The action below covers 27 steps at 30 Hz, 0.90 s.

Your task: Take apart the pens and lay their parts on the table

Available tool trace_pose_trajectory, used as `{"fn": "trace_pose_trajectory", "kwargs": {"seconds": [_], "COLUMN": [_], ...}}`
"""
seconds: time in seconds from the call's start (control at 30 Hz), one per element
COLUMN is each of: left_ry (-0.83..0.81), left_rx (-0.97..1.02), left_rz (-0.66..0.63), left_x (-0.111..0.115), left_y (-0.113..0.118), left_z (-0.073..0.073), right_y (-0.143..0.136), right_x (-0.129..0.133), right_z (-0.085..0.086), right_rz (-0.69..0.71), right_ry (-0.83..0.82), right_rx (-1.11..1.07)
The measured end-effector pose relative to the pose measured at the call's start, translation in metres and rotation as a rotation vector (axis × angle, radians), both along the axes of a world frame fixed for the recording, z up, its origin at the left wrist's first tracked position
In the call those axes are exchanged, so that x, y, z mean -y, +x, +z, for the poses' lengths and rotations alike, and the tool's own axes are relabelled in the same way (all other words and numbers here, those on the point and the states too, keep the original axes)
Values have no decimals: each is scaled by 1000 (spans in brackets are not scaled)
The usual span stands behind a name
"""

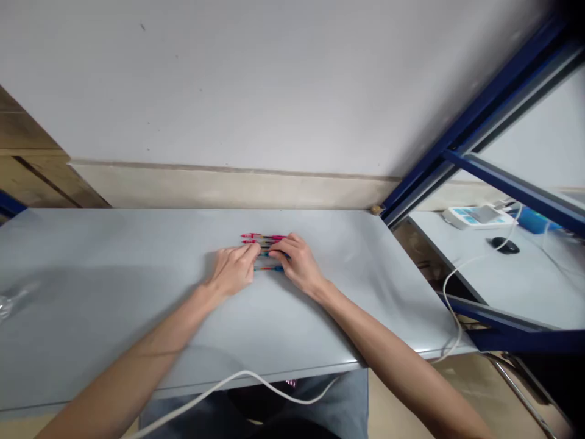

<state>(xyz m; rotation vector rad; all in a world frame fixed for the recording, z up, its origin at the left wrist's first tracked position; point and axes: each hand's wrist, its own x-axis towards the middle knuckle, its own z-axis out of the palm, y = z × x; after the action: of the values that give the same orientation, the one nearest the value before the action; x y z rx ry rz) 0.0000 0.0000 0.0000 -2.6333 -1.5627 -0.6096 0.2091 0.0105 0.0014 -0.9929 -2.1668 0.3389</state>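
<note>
Pens (250,235) lay in a short stack of rows near the middle of the grey surface (137,250), roughly parallel and running left to right between the two hands. Progress, judged from the layout alone: two pink ones at the far side sat close together and nearly aligned, so that part looked ordered; a blue pen (273,268) lay nearest the wearer, set apart from them by a gap. Pieces in the middle were partly covered by fingers, so their count and alignment could not be read, and how much handling remained could not be settled. Left hand (234,268): palm down, fingers curled, thumb side at the middle pens. Right hand (298,261): fingers bent over the right ends of the pens, thumb and forefinger brought close together around the middle of the group. Both hands were partly closed; contact appeared likely, but whether either gripped a pen or merely steadied it could not be told. Clear plastic (6,306) lay well apart, at the left edge of view.
</note>
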Motion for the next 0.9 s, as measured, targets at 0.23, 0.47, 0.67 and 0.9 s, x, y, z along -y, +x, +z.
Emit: {"fn": "trace_pose_trajectory", "kwargs": {"seconds": [0.23,0.47,0.67,0.9], "left_ry": [-48,-72,48,217], "left_rx": [-32,-7,71,172], "left_rz": [22,92,67,-119], "left_x": [1,1,0,-7], "left_y": [4,2,0,-4], "left_z": [5,4,2,-6], "right_y": [-3,-5,-1,-2], "right_x": [-2,-3,-4,4], "right_z": [-5,-9,-5,9], "right_rz": [23,-79,-113,-48], "right_ry": [24,176,184,203], "right_rx": [50,62,145,328]}}
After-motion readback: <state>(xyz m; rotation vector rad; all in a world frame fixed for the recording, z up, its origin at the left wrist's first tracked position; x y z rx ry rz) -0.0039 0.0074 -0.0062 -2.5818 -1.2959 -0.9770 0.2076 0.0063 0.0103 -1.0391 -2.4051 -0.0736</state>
